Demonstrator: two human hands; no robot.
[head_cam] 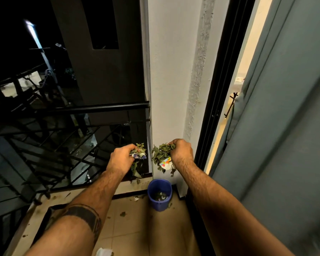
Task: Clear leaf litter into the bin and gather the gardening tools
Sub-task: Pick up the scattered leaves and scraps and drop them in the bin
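Note:
My left hand (pixel 121 158) grips a bunch of dry green leaf litter (pixel 139 159) mixed with a scrap of blue-and-white wrapper. My right hand (pixel 181 153) holds a second clump of leaf litter (pixel 161 153) together with a colourful piece of paper. Both hands hover side by side, above and slightly behind a small blue bin (pixel 159 194) that stands on the tiled balcony floor in the corner by the white pillar. Some leaves and white scraps lie inside the bin. A few leaves dangle below each hand. No gardening tools are in view.
A black metal railing (pixel 92 109) borders the balcony on the left. Loose leaves (pixel 122 214) dot the beige tiles and the ledge. A white scrap (pixel 103 252) lies at the bottom. The black door frame (pixel 216 108) and a grey curtain (pixel 284 126) stand on the right.

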